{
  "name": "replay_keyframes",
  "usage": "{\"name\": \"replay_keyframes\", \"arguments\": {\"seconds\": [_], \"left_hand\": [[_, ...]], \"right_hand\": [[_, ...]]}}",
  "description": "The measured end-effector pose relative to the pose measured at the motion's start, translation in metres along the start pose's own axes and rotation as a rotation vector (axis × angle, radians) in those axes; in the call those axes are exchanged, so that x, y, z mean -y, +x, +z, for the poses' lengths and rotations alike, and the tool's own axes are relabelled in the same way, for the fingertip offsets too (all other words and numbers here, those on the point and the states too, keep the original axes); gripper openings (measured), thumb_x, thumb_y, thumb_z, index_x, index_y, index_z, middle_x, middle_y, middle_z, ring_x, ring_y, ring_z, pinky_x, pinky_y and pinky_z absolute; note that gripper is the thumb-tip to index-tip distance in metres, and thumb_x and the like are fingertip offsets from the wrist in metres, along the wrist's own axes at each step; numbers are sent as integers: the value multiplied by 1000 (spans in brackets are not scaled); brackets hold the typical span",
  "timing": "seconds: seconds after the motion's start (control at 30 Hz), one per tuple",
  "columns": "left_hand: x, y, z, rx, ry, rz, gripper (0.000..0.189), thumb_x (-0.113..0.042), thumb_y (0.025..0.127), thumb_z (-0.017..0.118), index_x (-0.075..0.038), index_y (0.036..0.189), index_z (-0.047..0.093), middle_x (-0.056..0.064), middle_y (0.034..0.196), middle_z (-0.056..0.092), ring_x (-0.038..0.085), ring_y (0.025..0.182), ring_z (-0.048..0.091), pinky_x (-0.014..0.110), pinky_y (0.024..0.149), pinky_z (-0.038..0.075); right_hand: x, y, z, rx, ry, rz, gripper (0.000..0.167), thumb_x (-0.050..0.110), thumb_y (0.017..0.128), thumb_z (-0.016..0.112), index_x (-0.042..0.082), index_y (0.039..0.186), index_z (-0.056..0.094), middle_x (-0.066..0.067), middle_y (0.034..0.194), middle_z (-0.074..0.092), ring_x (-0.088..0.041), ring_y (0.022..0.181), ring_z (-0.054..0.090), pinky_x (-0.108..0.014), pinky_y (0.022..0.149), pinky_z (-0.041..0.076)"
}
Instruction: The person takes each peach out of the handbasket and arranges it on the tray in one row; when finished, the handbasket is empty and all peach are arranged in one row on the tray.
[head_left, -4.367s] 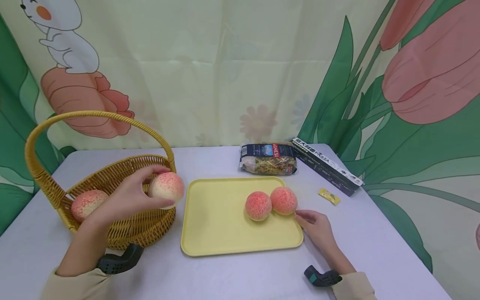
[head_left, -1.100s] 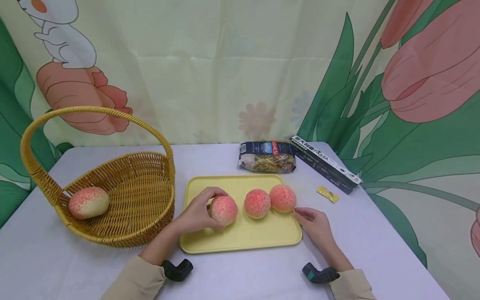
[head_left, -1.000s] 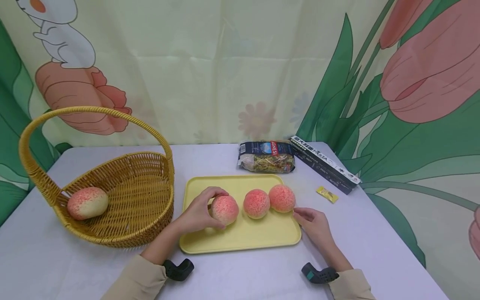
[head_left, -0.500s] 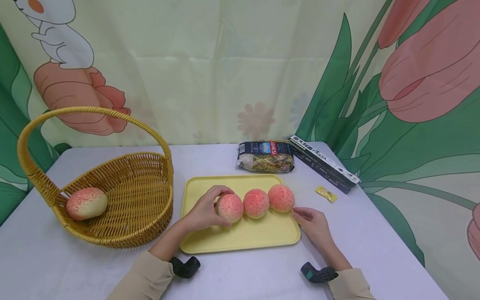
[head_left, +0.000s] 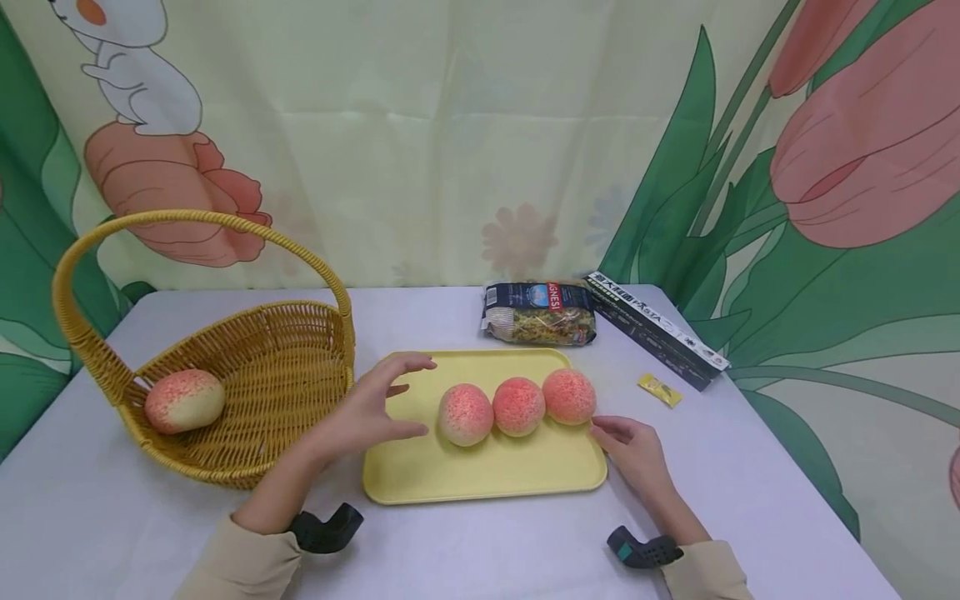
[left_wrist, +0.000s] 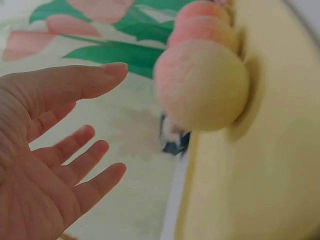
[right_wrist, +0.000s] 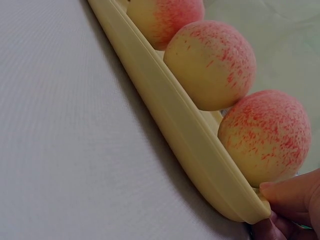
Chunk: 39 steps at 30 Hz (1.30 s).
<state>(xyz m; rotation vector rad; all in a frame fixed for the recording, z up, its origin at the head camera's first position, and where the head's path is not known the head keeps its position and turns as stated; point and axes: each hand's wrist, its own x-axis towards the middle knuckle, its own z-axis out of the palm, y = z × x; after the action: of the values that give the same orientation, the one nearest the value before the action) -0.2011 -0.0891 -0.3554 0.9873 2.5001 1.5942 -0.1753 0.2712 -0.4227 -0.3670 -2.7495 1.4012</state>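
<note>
Three pink-and-cream peaches stand in a row on a yellow tray (head_left: 420, 479): a left peach (head_left: 466, 415), a middle peach (head_left: 519, 407) and a right peach (head_left: 569, 397). My left hand (head_left: 367, 414) hovers over the tray's left edge, thumb and fingers spread apart and holding nothing. In the left wrist view a gap shows between that hand (left_wrist: 55, 145) and the nearest peach (left_wrist: 202, 85). My right hand (head_left: 633, 454) pinches the tray's right rim, thumb on top, as the right wrist view shows. Another peach (head_left: 184, 402) lies in the wicker basket (head_left: 277, 392).
The basket's tall handle (head_left: 202, 217) arches above it on the left. Behind the tray lie a bag of pasta (head_left: 538, 314) and a long dark pasta box (head_left: 656, 329). A small yellow packet (head_left: 660, 390) lies to the right. A printed curtain (head_left: 420, 167) hangs behind the table.
My left hand carried a peach from the basket to the tray, set it beside the other two, then let go and drew back left. The right hand stayed at the tray's rim.
</note>
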Motion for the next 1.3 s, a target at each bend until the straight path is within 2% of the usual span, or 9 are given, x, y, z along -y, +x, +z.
{"name": "replay_keyframes", "arguments": {"seconds": [0.1, 0.27, 0.47, 0.63, 0.9, 1.13, 1.3], "left_hand": [[-5, -9, -19, -15, 14, 3, 66, 5, 67, 78, -8, 124, 47, 10, 129, 44, 29, 121, 39, 49, 95, 37], [-9, -22, -45, -68, 119, -33, 66, 1, 68, 79, -9, 125, 47, 7, 128, 46, 25, 118, 41, 49, 94, 39], [-12, -37, -74, -138, 224, -41, 67, -5, 68, 81, -4, 126, 46, 9, 124, 48, 29, 117, 42, 51, 95, 35], [-13, -50, -96, -212, 286, -117, 71, -16, 70, 81, -4, 129, 43, 14, 127, 45, 34, 119, 38, 56, 96, 30], [3, -69, -122, -294, 386, -239, 80, -24, 70, 81, 0, 133, 38, 23, 130, 40, 43, 120, 33, 63, 92, 26], [21, -82, -139, -294, 399, -359, 83, -25, 73, 79, 4, 135, 33, 30, 133, 33, 50, 121, 26, 68, 91, 21], [35, -90, -151, -284, 418, -403, 85, -29, 73, 79, 4, 135, 32, 32, 133, 32, 52, 121, 24, 69, 90, 20]], "right_hand": [[1, 0, 0, 1, -5, 6, 31, 18, 89, 60, -2, 113, 61, -17, 109, 62, -28, 100, 58, -33, 81, 49], [1, 0, 0, 0, -11, -1, 31, 18, 89, 60, -2, 113, 61, -17, 108, 62, -29, 100, 58, -34, 82, 49], [-1, 0, 1, -2, -16, -6, 31, 18, 89, 60, -2, 113, 61, -17, 107, 63, -28, 100, 58, -35, 82, 48], [-1, 0, 1, -1, -15, 7, 31, 18, 90, 59, -2, 113, 61, -17, 108, 62, -28, 99, 58, -34, 81, 49], [0, 1, 1, -8, -23, 8, 30, 18, 90, 59, -1, 113, 61, -17, 108, 62, -27, 99, 58, -30, 79, 49], [-1, 1, 1, -6, -10, 4, 31, 18, 89, 60, -1, 113, 61, -17, 108, 62, -28, 99, 58, -32, 80, 49], [-1, 1, 1, -13, -19, 2, 31, 19, 89, 61, -2, 112, 61, -17, 106, 63, -28, 98, 58, -34, 81, 49]]}}
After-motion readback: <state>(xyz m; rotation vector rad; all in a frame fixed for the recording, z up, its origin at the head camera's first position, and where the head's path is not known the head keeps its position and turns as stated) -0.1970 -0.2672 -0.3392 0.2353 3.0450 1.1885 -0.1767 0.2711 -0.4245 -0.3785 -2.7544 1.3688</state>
